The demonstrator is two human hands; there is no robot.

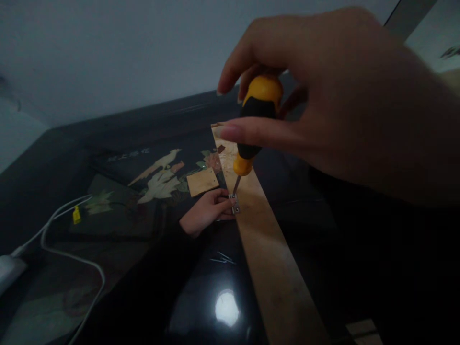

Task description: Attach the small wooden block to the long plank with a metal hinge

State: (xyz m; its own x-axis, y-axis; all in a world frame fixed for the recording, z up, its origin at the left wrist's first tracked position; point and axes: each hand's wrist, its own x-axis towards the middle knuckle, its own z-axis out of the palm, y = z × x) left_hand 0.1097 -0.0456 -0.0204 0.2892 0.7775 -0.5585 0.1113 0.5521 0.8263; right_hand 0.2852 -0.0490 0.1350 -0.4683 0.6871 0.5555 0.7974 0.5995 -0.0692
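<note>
My right hand (pixel 323 91) grips the yellow and black handle of a screwdriver (pixel 251 120), thumb on the near side and fingers partly lifted around it. The shaft points down to a small metal hinge (pixel 235 204) at the left edge of a long wooden board (pixel 273 258). My left hand (pixel 208 208) is closed at that edge, its thumb and fingers pinching the hinge against the wood. Whether the tip sits in a screw is too small to tell.
Left of the board lies a small wooden piece (pixel 202 182) with holes. Several screws (pixel 223 258) rest on the glossy dark tabletop (pixel 201 292). A white cable (pixel 72 256) with a yellow tag (pixel 76 215) runs along the left. Another wooden piece (pixel 363 330) lies at the lower right.
</note>
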